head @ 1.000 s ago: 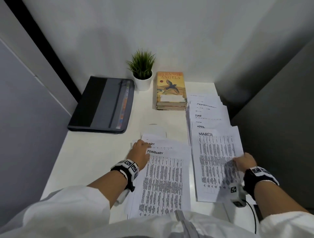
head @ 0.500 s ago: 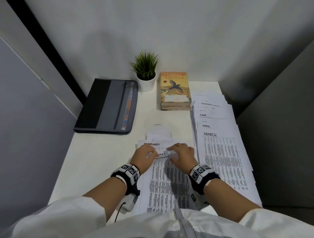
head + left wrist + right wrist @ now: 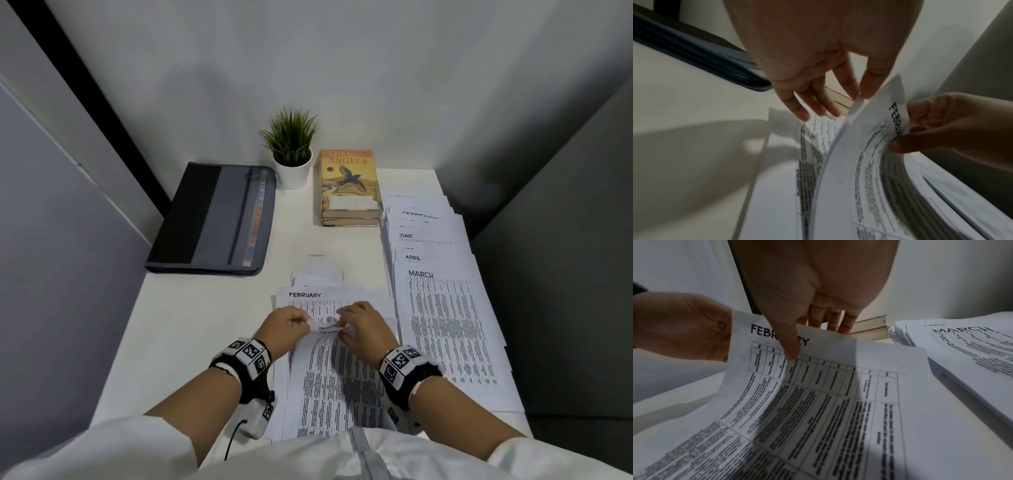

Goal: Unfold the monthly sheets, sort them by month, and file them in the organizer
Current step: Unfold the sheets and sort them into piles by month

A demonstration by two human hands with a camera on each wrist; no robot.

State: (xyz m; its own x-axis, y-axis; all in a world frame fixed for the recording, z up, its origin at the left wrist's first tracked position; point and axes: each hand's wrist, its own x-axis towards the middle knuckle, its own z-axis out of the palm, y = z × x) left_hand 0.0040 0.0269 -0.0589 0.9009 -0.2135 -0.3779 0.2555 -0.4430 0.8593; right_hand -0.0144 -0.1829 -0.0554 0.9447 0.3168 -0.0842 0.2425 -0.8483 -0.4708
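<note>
Printed monthly sheets lie in a middle pile (image 3: 335, 383) before me. My left hand (image 3: 287, 325) and right hand (image 3: 363, 325) both pinch the top edge of a lifted FEBRUARY sheet (image 3: 818, 386), which curves up off the pile. In the right wrist view my thumb lies on its heading and my fingers (image 3: 834, 321) sit behind it. The left hand (image 3: 838, 104) holds its left corner. Another FEBRUARY sheet (image 3: 305, 295) lies flat just beyond. A fanned stack topped by MARCH (image 3: 445, 329) lies at the right. The dark grey organizer (image 3: 212, 219) lies shut at the back left.
A potted plant (image 3: 291, 154) and two stacked books (image 3: 349, 185) stand at the back of the white desk (image 3: 191, 325). A small white rounded object (image 3: 318, 265) pokes out behind the middle pile. Grey walls close in on both sides.
My right hand left the MARCH stack's lower corner and joined the left hand at the top of the middle pile. Together they have raised the FEBRUARY sheet's top edge.
</note>
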